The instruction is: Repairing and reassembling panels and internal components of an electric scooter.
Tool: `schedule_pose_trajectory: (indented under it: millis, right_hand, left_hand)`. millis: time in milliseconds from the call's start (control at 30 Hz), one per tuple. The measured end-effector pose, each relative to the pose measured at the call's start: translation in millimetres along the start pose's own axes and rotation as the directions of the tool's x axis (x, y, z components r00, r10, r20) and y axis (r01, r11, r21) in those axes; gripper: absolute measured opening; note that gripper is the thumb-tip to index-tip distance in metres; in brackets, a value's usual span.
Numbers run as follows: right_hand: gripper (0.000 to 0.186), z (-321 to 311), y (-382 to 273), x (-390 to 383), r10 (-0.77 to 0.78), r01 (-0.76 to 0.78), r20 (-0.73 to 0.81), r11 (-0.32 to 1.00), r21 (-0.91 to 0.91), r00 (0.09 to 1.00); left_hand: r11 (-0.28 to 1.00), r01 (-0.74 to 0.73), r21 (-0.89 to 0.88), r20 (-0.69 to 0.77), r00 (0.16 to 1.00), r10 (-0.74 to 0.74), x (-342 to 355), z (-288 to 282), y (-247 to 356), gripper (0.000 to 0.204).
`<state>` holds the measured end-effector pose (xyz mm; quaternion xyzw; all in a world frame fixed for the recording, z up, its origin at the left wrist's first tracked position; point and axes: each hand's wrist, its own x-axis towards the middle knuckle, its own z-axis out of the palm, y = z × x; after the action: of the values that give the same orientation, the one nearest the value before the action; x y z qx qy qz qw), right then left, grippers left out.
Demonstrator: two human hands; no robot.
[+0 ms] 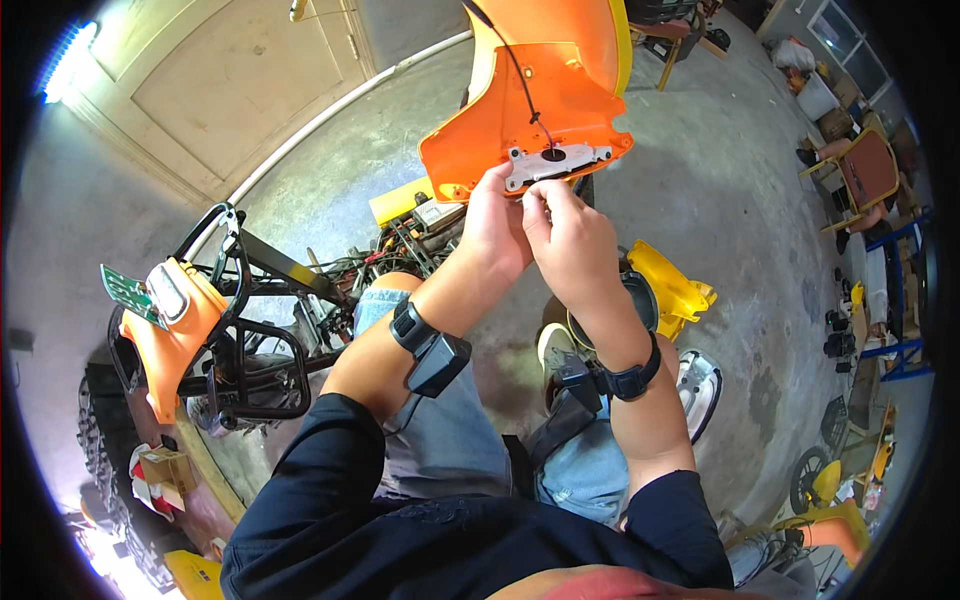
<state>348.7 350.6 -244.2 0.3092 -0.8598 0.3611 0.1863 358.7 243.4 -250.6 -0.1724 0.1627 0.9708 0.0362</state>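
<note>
Ahead of me is an orange plastic body panel, its inner side turned up. A flat white lamp housing with a dark round hole lies at its near edge. From that hole a thin black cable runs up over the panel. My left hand is closed on the near left edge of the panel, beside the housing's end. Close to its right, my right hand has thumb and index finger pinched together just below the housing. Whatever sits in that pinch is hidden.
A black vehicle frame with an orange rear piece and green plate stands at left. Tangled wiring lies past my left forearm. A yellow panel is on the floor at right. A chair stands farther right.
</note>
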Motion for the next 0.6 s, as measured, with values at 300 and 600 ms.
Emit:
schedule_pose_trajectory:
  millis: [300,600]
  right_hand:
    - [0.020,-17.7,-1.1,1.1,-0.096,0.090,0.045,0.989,0.114,0.994]
    - [0.044,-66.0,59.2,23.5,0.616,-0.423,-0.193,0.703,0.573,0.763]
  left_hand:
    - [0.994,0.045,-0.100,0.033,0.999,-0.042,5.0,-8.3,1.3,0.038]
    - [0.993,-0.002,-0.117,0.002,1.000,0.003,2.4,0.2,2.9,0.033]
